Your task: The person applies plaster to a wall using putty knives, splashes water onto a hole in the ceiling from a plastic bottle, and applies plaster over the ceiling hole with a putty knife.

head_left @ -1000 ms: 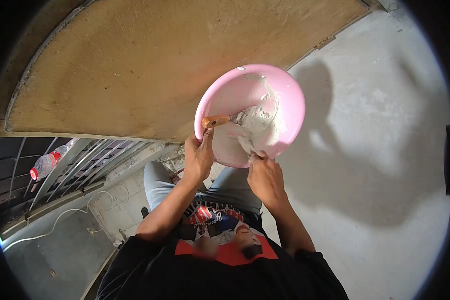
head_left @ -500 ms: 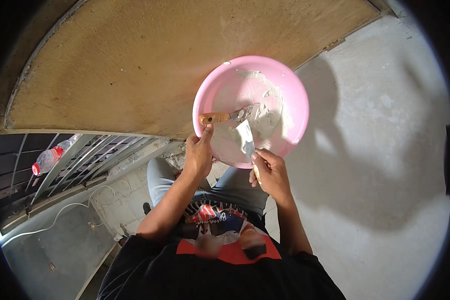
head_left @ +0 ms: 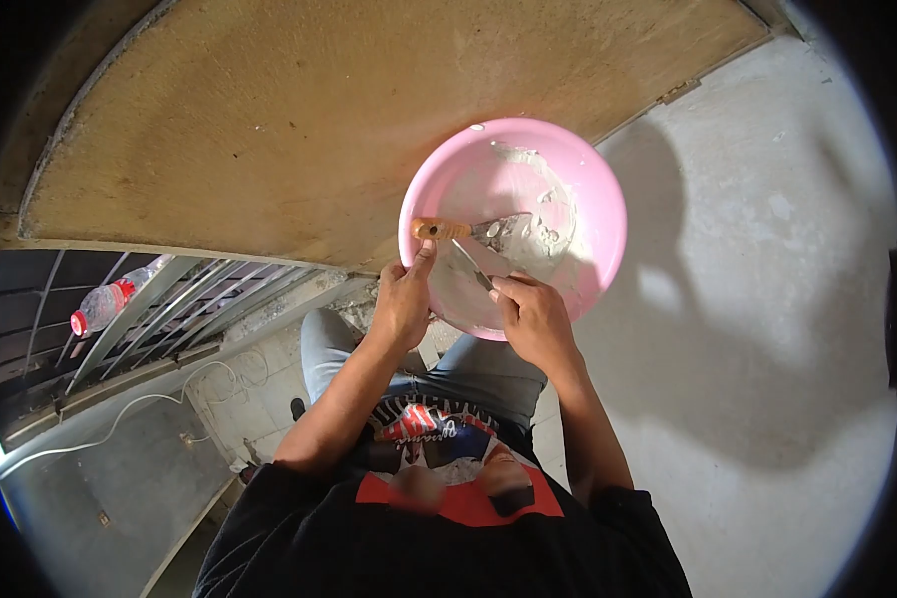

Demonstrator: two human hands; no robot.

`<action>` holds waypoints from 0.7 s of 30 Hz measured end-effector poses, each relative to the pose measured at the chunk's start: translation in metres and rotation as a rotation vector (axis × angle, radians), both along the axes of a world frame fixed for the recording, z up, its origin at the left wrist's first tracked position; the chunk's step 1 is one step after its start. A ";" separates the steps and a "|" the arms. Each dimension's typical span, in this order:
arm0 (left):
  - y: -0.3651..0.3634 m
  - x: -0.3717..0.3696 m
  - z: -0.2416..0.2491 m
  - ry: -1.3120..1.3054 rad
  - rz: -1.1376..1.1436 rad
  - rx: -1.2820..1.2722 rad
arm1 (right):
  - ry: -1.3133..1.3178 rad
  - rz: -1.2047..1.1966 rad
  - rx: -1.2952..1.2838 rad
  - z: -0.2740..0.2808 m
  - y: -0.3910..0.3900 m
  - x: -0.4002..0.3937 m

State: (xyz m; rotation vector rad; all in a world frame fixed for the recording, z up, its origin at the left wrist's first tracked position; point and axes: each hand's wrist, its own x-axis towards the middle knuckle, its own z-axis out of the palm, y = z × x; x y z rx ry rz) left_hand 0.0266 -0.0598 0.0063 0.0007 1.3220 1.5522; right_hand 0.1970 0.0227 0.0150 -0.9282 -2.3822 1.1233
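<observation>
A pink plastic basin [head_left: 614, 214] is in front of me, its inside smeared with pale putty [head_left: 543, 244]. My left hand [head_left: 403, 307] is closed on the basin's near-left rim, its thumb over the edge and against a wooden-handled scraper. That scraper [head_left: 441, 229] lies in the basin, handle by the left rim and putty-coated blade toward the middle. Closed around a smaller putty knife [head_left: 471, 264], my right hand [head_left: 538, 317] is over the near side of the basin. The knife's blade appears nearly edge-on and points up-left, close to the scraper; its handle is hidden in my fingers.
A brown wooden board [head_left: 299, 130] stretches behind and left of the basin. At the left, a plastic bottle [head_left: 105, 304] with a red cap rests by metal bars [head_left: 184, 309]. A white cable [head_left: 120, 431] runs below. Grey floor [head_left: 747, 379] lies to the right.
My right hand has turned the putty knife, so its blade went from showing its putty-coated face to nearly edge-on and tilted left. The left hand keeps its hold; the view shifted slightly.
</observation>
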 end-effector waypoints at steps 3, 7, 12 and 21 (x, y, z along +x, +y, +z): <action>-0.002 0.000 -0.004 0.000 0.015 -0.009 | 0.098 -0.018 0.055 -0.008 -0.010 -0.004; -0.001 0.001 0.001 0.004 0.024 -0.052 | 0.134 -0.138 -0.527 -0.006 -0.022 0.001; -0.004 -0.005 -0.011 -0.010 -0.015 -0.074 | 0.192 -0.167 -1.176 0.013 -0.011 0.038; -0.056 -0.050 -0.034 0.134 -0.049 -0.268 | 0.554 -0.144 -1.203 -0.002 -0.006 0.084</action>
